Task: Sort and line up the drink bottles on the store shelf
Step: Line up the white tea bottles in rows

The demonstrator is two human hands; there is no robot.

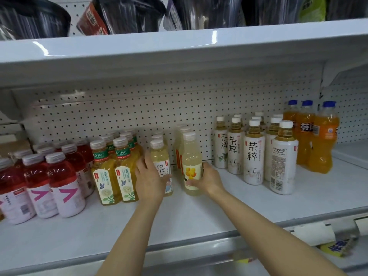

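Your left hand (148, 177) covers the lower half of the pale tea bottle (162, 166), so you can read only part of its label. Your right hand (207, 179) hides the right side of the yellow flower bottle (192, 166), and the bottles behind that one are mostly hidden too. At the left end of the shelf (179, 214), the red drink bottles (61, 182) are cut off by the picture's edge. The dark bags (127, 14) on the upper shelf are cut off at the top. The price tags (326, 242) on the shelf's front edge, at the right, are too blurry to read.
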